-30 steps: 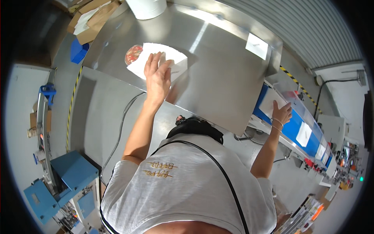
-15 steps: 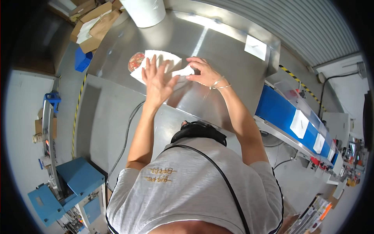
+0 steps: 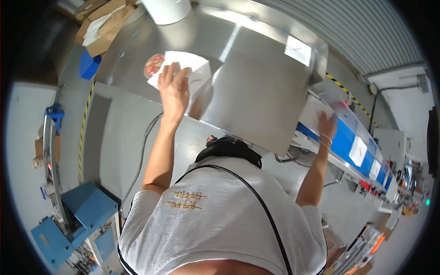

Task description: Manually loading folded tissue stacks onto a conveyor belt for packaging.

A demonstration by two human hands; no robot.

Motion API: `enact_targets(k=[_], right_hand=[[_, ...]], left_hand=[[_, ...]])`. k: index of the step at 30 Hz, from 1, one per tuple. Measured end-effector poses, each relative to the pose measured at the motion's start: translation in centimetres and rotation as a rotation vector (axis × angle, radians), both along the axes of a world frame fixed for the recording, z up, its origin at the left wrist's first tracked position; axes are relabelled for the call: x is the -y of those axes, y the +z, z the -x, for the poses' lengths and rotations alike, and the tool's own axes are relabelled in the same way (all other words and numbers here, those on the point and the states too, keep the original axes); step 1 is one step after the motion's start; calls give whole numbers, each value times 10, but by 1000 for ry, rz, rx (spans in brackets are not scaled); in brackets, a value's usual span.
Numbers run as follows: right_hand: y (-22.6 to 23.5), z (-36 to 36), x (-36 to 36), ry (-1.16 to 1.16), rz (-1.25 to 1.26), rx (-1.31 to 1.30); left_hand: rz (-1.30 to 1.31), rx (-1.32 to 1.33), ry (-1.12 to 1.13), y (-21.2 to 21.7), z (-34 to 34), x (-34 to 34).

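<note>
My left hand (image 3: 174,94) lies over a white paper sheet or envelope (image 3: 196,73) on the steel table, its fingers extended and a little bent. Past the paper's left edge shows part of a round red-patterned thing (image 3: 154,65) with a shiny surface; the paper covers the rest. Over at the right, my right hand (image 3: 327,126) is at the near end of the blue conveyor belt, slightly blurred, with its fingers apart. Beside its fingers rests a white envelope-like sheet (image 3: 314,110) on the belt.
The steel table (image 3: 261,91) has a raised back edge. A white bucket (image 3: 168,10) and a cardboard box (image 3: 103,34) stand at the far left. More white sheets (image 3: 357,151) lie along the blue belt (image 3: 341,137). Another white sheet (image 3: 298,50) is at the table's back right.
My right hand has left the white paper on the table and swung right to the conveyor, where a white sheet now lies by it. My left hand stays on the paper.
</note>
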State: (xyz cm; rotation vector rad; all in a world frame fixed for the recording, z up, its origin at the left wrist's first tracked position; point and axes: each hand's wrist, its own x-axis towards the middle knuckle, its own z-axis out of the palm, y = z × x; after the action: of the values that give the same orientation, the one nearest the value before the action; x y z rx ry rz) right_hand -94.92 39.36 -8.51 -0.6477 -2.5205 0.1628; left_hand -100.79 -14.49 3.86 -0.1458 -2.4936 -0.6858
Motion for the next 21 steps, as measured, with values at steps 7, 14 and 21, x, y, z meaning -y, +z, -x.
enact_targets(k=[7, 14, 21], right_hand=[[76, 59, 172, 662, 336, 90], [111, 133, 342, 1204, 921, 464], [96, 106, 330, 1110, 1203, 496]], left_hand=[[-41, 24, 33, 2, -5, 0], [-16, 89, -59, 8, -8, 5], [41, 43, 29, -6, 6, 20]])
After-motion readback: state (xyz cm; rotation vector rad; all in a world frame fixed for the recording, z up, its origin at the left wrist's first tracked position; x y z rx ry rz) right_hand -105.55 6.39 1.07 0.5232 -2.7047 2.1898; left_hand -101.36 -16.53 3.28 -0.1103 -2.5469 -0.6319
